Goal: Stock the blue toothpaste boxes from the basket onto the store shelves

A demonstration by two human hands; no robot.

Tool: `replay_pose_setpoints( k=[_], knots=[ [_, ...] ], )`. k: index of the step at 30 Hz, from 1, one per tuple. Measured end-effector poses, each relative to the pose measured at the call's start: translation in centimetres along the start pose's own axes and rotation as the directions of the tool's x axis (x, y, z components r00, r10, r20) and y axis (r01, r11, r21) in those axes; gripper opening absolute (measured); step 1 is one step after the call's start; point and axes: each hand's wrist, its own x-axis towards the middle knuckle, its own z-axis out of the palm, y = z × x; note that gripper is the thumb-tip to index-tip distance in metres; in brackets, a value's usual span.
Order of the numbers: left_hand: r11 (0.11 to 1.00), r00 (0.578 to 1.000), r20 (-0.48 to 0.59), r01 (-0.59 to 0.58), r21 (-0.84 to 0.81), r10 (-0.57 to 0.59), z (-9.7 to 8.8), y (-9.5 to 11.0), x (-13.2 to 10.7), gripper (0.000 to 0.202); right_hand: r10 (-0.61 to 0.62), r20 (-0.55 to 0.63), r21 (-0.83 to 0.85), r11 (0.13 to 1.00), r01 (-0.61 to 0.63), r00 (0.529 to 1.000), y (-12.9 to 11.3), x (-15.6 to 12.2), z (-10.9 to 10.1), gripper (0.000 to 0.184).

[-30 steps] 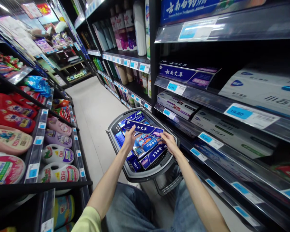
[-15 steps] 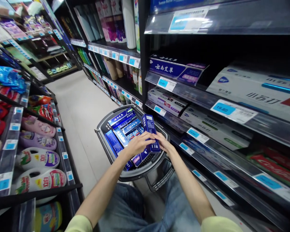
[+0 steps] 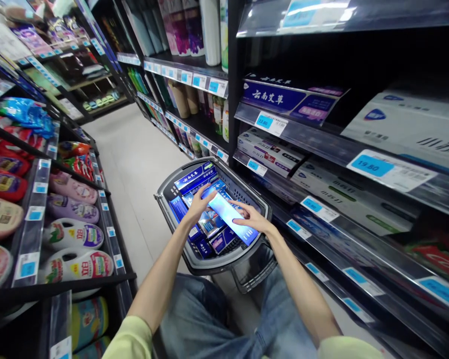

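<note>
Above the basket I hold a blue toothpaste box [image 3: 227, 212] at a slant, its bright, glossy face turned up. My left hand [image 3: 199, 205] is closed on its far-left end, the thumb lying on the face. Toward the near-right end, my right hand [image 3: 255, 219] grips it, thumb on top and fingers along the far edge. Beneath it, the dark grey shopping basket [image 3: 205, 269] stands between the shelves in front of my knees. Inside are several blue boxes, among them a long toothpaste box [image 3: 192, 178] along the far side. The held box and my hands hide part of the contents.
On the right, shelves carry a blue toothpaste box [image 3: 284, 99] and white toothpaste boxes [image 3: 329, 192], with price tags along their edges. To the left, another rack holds detergent bottles [image 3: 78, 264]. A light tiled floor [image 3: 123, 149] runs down the aisle, with bottles on shelves beyond.
The toothpaste box has turned in my hands, from standing steeply with printed sides showing to a slant with its bright face up. My left hand has shifted to its far-left end.
</note>
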Motion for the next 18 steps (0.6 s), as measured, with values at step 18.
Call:
replay_pose_setpoints(
  k=[18],
  knots=[
    [0.876,0.995,-0.097,-0.078,-0.477,0.036,0.7,0.4,-0.3,0.032,-0.120,-0.650,0.034,0.982,0.187,0.751,0.0,0.7,-0.1,0.050]
  ],
)
